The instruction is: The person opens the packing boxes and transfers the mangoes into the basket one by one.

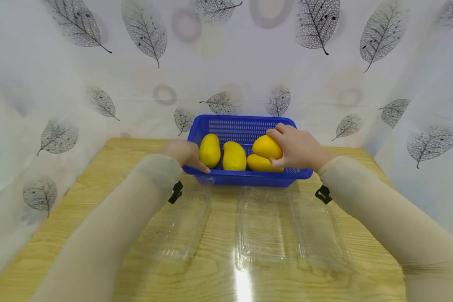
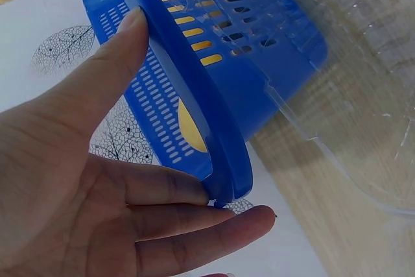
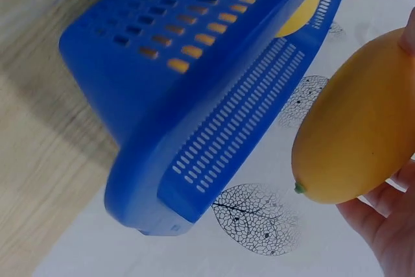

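Observation:
My right hand (image 1: 298,147) grips a yellow mango (image 1: 266,146) at the right end of a blue perforated plastic basket (image 1: 245,179). In the right wrist view the held mango (image 3: 356,121) hangs beside the basket rim (image 3: 149,141), its small green stem tip showing. Below it in the head view lies another mango (image 1: 262,163); two more, a left mango (image 1: 209,151) and a middle mango (image 1: 234,156), rest in the basket. My left hand (image 1: 183,153) holds the basket's left front corner, thumb on the rim (image 2: 194,89) and fingers by its end.
Clear plastic containers lie on the wooden table (image 1: 219,281) in front of the basket: a left container (image 1: 179,222) and an open one with a middle section (image 1: 264,226) and a right section (image 1: 318,235). A leaf-patterned white sheet (image 1: 230,63) hangs behind and at the sides.

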Demonstrator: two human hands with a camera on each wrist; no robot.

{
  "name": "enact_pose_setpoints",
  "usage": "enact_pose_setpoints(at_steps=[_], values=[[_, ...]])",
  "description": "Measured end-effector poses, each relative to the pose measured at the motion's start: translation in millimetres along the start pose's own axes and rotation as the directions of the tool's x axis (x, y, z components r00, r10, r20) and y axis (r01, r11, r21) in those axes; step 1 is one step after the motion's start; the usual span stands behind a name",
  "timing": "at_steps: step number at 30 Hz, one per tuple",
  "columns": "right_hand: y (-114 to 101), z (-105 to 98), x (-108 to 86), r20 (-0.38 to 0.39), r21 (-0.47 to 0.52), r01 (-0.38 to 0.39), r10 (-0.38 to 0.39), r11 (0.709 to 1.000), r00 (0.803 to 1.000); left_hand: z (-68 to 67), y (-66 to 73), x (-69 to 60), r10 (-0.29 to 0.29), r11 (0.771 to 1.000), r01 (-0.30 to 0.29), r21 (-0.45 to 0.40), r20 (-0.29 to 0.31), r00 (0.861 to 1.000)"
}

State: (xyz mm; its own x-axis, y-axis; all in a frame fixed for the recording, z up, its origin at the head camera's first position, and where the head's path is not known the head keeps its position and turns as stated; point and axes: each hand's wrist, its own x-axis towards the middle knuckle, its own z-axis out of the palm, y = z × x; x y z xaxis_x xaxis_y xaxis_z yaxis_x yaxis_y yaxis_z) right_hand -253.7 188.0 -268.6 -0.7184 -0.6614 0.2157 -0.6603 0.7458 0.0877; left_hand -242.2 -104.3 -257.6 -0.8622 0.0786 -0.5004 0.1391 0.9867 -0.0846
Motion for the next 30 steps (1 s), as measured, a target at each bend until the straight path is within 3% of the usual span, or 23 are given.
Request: enact_pose_setpoints(at_steps=[9, 16, 25, 30], values=[[17, 3, 17.1, 0.105, 0.018, -0.08, 0.078, 0.997, 0.991, 2.1, 0.2, -0.6, 0.01, 1.0, -0.01, -0.017, -0.006, 1.0], [25, 7, 27.8, 0.219, 0.084, -0.13, 0.109, 0.988, 0.97, 4.9, -1.5, -0.6, 0.008, 0.999, -0.008, -0.031, -0.007, 1.0], [38, 9, 39.3, 0.309, 0.243, -0.142, 0.063, 0.96, 0.949, 2.2, -0.5, -0.7, -0.016, 1.0, 0.016, -0.021, -0.008, 1.0], [45, 10, 48.5, 0.348, 0.248, -0.143, 0.05, 0.958, 0.936, 1.8, 0.8, 0.4, -0.024, 1.0, 0.024, -0.008, -0.001, 1.0]])
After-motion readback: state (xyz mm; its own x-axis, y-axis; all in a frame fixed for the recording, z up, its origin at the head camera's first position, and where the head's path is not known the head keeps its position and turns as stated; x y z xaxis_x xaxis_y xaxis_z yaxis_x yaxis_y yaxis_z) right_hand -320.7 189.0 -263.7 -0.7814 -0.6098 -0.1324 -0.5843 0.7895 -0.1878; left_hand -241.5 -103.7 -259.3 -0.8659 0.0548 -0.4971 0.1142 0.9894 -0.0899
